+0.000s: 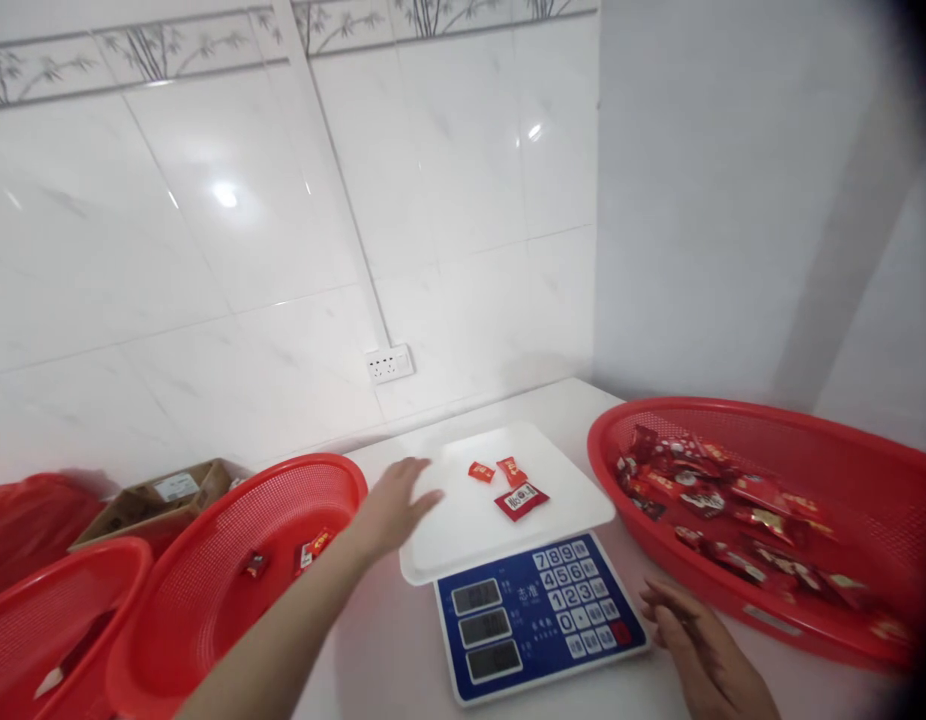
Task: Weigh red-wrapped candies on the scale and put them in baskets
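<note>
1. L hand: fingers spread, nothing in grip, at L edge of the white pan; can't tell if it touches.
2. R hand: fingers loosely bent, btwn the blue-faced scale & R basket. Can't tell if it grips anything; inner side partly hidden.
3. On pan, R of L hand: two small orange-red packets w/ one larger dark-red packet just in front.
4. Scale: keypad on R, three displays on L, digits too faint to read. Pan covers its rear.
5. R basket: red, perforated, w/ a heap of wrapped sweets. Crowds R hand's side; a pale label on its outside.
6. L side: mid basket, also red, few sweets inside. L forearm crosses in front, hides part of it.
7. Far-L basket beside it, holds a dark, slim item w/ pale tip; can't ID.
8. Behind those: cardboard box w/ white label, red plastic bag next to it.
9. Back: tiled wall, socket low down, above table.
</note>
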The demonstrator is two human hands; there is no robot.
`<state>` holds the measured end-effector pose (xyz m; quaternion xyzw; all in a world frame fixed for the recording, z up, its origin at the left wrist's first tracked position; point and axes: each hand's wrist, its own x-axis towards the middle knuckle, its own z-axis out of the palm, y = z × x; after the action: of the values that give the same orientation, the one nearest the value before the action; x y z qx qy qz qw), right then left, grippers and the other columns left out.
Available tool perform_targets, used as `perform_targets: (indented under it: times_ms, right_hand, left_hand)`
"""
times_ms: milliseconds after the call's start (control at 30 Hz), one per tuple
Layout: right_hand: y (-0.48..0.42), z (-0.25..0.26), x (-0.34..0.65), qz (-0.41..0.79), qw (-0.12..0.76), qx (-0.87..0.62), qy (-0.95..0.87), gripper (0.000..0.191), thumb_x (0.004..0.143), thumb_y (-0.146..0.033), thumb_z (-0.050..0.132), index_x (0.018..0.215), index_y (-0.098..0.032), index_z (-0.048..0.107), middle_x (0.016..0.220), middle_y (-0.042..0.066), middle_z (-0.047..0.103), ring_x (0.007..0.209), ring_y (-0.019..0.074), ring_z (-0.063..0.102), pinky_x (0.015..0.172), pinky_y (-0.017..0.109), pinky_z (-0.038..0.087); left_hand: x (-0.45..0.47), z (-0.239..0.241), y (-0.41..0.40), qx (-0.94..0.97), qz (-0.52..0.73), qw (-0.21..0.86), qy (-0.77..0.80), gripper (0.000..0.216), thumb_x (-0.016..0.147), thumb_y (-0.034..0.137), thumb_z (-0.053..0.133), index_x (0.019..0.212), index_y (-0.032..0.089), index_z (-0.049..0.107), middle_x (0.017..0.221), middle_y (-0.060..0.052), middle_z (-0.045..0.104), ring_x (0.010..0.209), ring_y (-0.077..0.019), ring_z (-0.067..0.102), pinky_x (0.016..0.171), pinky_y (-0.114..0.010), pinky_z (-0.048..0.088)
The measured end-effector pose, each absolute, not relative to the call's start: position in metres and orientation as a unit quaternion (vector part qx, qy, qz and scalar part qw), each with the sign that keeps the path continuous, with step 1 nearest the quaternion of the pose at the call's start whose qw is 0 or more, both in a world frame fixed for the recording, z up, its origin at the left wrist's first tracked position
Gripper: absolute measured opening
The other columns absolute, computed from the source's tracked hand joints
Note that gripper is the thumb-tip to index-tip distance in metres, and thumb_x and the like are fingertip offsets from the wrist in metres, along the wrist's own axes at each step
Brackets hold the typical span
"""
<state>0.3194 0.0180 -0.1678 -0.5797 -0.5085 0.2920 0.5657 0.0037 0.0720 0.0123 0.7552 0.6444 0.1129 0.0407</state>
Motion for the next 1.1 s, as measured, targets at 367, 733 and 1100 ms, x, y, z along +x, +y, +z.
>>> perform_targets:
  times_ms: [367, 733, 1100]
  right_hand:
    - [0.020, -0.169, 0.320, 0.297, 0.580, -0.556, -0.515, 0.040, 0.076, -0.053, 0.054, 0.101, -0.022, 0.060, 0.101, 0.008, 0.066, 0.087, 0.0214, 0.065, 0.075, 0.028, 0.055]
    - [0.019, -0.170, 0.322, 0.293, 0.576, -0.561, -0.517, 0.039, 0.078, -0.052, 0.053, 0.102, -0.022, 0.059, 0.100, 0.008, 0.067, 0.085, 0.0218, 0.065, 0.070, 0.029, 0.056]
    - [0.018, -0.168, 0.320, 0.295, 0.559, -0.580, -0.514, 0.041, 0.078, -0.056, 0.050, 0.100, -0.022, 0.057, 0.097, 0.007, 0.066, 0.082, 0.0221, 0.066, 0.070, 0.030, 0.057]
  left_hand:
    - [0.120, -0.023, 0.131, 0.845, 0.088, 0.046, 0.526, 0.041, 0.084, 0.045, 0.050, 0.115, 0.018, 0.054, 0.123, -0.009, 0.054, 0.112, -0.0247, 0.050, 0.094, -0.051, 0.038]
    - [0.078, -0.008, 0.120, 0.796, 0.175, 0.013, 0.580, 0.028, 0.087, 0.036, 0.049, 0.108, 0.017, 0.054, 0.102, -0.005, 0.060, 0.086, -0.0161, 0.059, 0.075, -0.037, 0.050]
    - [-0.087, 0.023, 0.028, 0.614, 0.156, -0.042, 0.773, 0.032, 0.082, 0.047, 0.041, 0.094, 0.021, 0.057, 0.080, -0.006, 0.067, 0.073, -0.0231, 0.063, 0.060, -0.030, 0.042]
